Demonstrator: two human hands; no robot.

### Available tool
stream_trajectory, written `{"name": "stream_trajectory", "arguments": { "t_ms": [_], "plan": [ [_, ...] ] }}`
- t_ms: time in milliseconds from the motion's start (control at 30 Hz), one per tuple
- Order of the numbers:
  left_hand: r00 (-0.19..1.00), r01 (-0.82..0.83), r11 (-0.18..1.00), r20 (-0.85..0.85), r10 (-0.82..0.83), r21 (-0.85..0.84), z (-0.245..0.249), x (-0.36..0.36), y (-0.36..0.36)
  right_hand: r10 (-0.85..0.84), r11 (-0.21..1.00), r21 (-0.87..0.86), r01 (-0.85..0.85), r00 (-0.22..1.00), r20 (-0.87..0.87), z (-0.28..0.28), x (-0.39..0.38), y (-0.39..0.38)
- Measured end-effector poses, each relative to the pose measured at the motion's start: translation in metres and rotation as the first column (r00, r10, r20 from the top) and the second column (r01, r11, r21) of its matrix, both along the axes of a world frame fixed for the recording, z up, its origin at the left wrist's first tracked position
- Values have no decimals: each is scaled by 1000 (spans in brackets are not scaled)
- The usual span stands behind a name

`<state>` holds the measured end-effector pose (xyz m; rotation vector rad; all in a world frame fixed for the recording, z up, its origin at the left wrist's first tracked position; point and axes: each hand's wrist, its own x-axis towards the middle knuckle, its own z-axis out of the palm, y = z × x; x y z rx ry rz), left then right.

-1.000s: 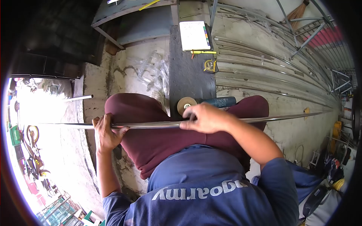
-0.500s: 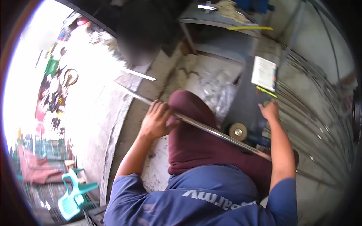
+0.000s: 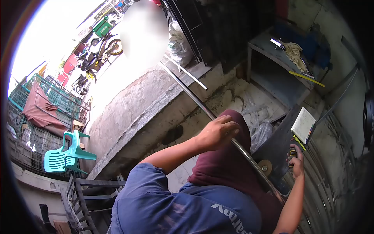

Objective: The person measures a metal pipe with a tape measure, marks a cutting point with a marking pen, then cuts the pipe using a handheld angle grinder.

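A long shiny metal tube [image 3: 251,162] lies slantwise across my raised thigh, its far end pointing out toward the bright doorway. Over its middle my left hand [image 3: 218,133] is closed, with bent fingers around the tube; the fingertips are partly hidden. My right hand [image 3: 298,163] grips a black and yellow tape measure [image 3: 292,155] off to the right of the tube. Just beyond that hand lie a yellow-green marker [image 3: 299,142] and an open notebook [image 3: 303,125] with writing on it. A tan grinding disc [image 3: 265,167] shows beside the tube.
A shorter tube [image 3: 187,72] extends over the concrete ledge [image 3: 132,128]. Several long metal rods lie on the right. A low metal table [image 3: 269,48] holds a cloth and a yellow strip. At left are a turquoise chair [image 3: 68,154] and a dark metal frame [image 3: 91,195].
My view has swung left. My left hand has shifted along the tube, its fingers more bent. The right hand has turned, and the tape measure in it now shows clearly.
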<state>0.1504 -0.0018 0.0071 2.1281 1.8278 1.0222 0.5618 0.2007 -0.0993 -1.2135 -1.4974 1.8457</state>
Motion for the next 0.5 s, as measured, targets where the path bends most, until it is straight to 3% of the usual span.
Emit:
{"name": "stream_trajectory", "arguments": {
  "t_ms": [33, 67, 100, 133, 167, 233, 333, 433, 500],
  "plan": [
    [980, -41, 985, 186, 72, -166, 5, 21, 2, 93, 994, 61, -88, 993, -77, 34, -21, -16],
    [933, 33, 977, 358, 46, -211, 5, 39, 7, 186, 978, 123, -168, 970, -156, 67, -42, -33],
    [901, 104, 963, 434, 14, -247, 12, 57, 11, 310, 926, 242, -291, 949, -47, 87, -53, -45],
    [889, 164, 941, 458, -10, -297, 10, 74, 13, 336, 773, 540, -334, 936, 99, 108, -72, -64],
    [845, 214, 949, 531, -61, -231, -1, 90, 12, 279, 737, 588, -333, 942, 184, 129, -88, -89],
    [798, 312, 866, 603, -15, -391, 13, 100, 11, 291, 715, 598, -362, 932, 217, 141, -97, -116],
    [796, 393, 808, 602, -61, -439, 35, 89, 9, 265, 728, 560, -395, 916, 301, 155, -90, -129],
    [850, 366, 835, 513, -120, -410, 21, 83, 6, 309, 736, 477, -481, 865, 396, 154, -80, -137],
    [649, 419, 814, 760, 41, -402, 10, 68, 5, 337, 729, 441, -524, 835, 435, 137, -60, -131]
  ]
}}
